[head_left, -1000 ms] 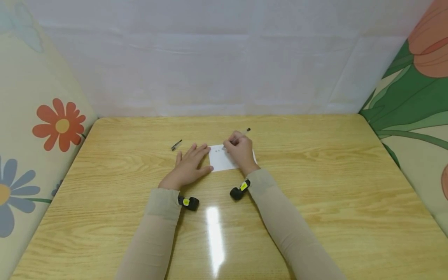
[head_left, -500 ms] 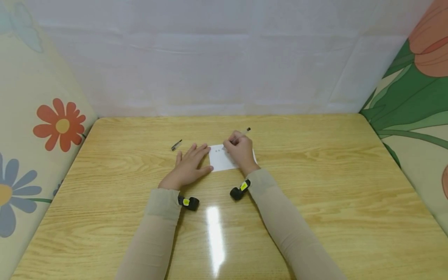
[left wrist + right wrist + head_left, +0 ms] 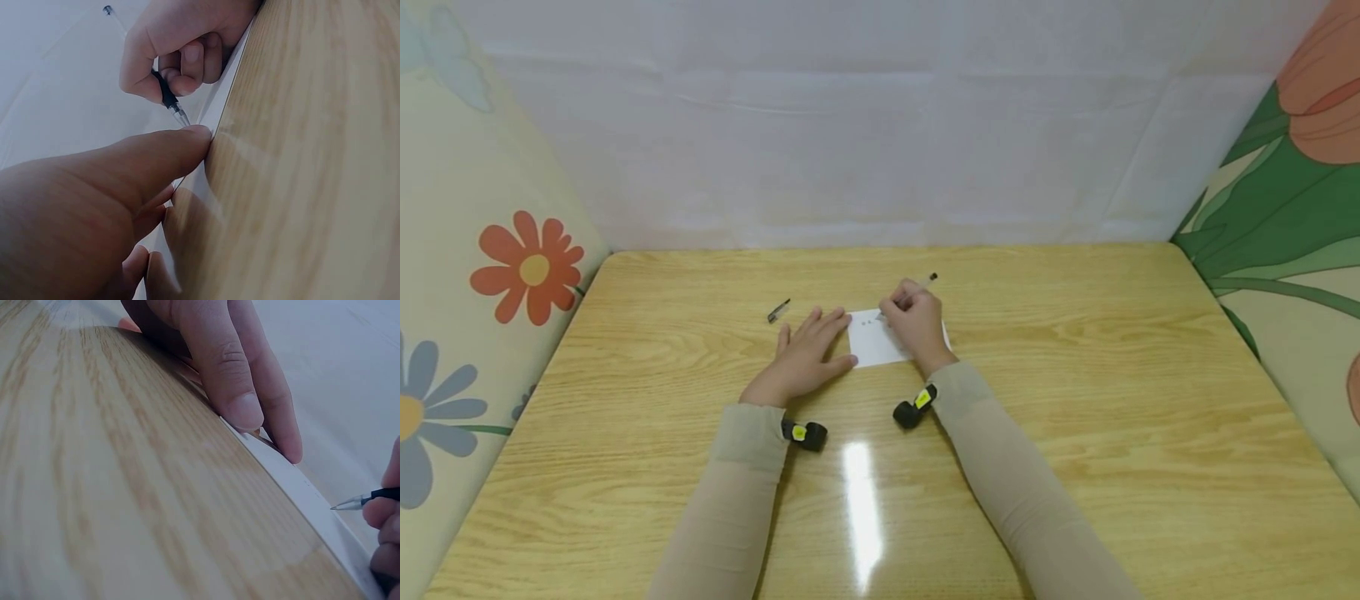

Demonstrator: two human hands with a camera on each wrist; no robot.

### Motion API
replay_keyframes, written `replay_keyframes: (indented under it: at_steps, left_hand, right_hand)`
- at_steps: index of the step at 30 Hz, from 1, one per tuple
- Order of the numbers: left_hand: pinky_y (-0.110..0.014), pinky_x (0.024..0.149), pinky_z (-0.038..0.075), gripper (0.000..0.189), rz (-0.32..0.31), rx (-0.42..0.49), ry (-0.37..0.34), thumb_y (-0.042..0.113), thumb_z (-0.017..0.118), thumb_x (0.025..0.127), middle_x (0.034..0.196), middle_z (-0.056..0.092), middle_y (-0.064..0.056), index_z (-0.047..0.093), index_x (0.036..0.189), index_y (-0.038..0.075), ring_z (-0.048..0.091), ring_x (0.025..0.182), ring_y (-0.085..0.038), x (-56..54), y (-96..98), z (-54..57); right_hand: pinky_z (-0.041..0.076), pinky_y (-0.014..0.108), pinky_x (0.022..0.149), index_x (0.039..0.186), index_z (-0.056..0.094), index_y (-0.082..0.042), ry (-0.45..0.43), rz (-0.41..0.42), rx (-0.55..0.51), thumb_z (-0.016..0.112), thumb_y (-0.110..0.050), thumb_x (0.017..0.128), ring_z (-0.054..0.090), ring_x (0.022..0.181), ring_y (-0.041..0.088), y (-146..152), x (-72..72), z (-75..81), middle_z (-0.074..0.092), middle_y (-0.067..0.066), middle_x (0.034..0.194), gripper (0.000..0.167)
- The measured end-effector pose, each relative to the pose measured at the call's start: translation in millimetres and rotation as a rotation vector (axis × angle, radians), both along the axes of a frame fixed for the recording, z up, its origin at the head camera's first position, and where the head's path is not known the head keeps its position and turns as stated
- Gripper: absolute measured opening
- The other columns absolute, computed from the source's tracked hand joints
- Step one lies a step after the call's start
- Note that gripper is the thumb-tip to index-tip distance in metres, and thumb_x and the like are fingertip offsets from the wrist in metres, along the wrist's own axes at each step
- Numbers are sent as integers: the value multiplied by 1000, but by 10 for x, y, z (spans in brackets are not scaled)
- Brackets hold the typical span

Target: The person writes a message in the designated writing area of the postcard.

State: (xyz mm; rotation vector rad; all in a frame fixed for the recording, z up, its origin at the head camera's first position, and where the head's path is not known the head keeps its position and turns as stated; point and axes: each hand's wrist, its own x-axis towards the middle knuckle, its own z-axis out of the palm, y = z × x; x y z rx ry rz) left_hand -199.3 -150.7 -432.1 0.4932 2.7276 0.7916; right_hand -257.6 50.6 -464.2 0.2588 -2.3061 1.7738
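Observation:
A small white sheet of paper (image 3: 877, 346) lies on the wooden table, with a short row of dark marks near its top edge. My right hand (image 3: 917, 323) rests over the paper's right part and pinches a pen (image 3: 930, 280) with a clear barrel and dark grip. In the right wrist view the tip of the pen (image 3: 353, 502) is at the paper. My left hand (image 3: 801, 358) lies spread on the table, its thumb and a fingertip on the paper's left edge. Beyond the left hand lies a clear and black pen cap (image 3: 778, 311).
The wooden table (image 3: 1097, 375) stretches out on both sides. A white cloth (image 3: 850, 125) hangs behind it, and flower-patterned panels (image 3: 535, 183) flank the sides. Small black cameras (image 3: 805, 434) are strapped at both wrists.
Both hands, the paper and the pen cap stay in nearly the same places. The pen shifts only very slightly in the right hand.

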Motion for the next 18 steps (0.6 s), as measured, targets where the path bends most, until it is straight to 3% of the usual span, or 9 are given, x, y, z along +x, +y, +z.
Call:
replay_keyframes:
  at_steps: [18]
  left_hand:
    - [-68,116,-14,73,0,-13,-12,39,58,103,170,14,-10,25,162,12,-1,156,-36,-25,-1,-14]
  right_hand:
    - [42,23,56,72,59,-8,-12,12,13,66,-8,86,54,59,13,-2,7,20,59,2,63,15]
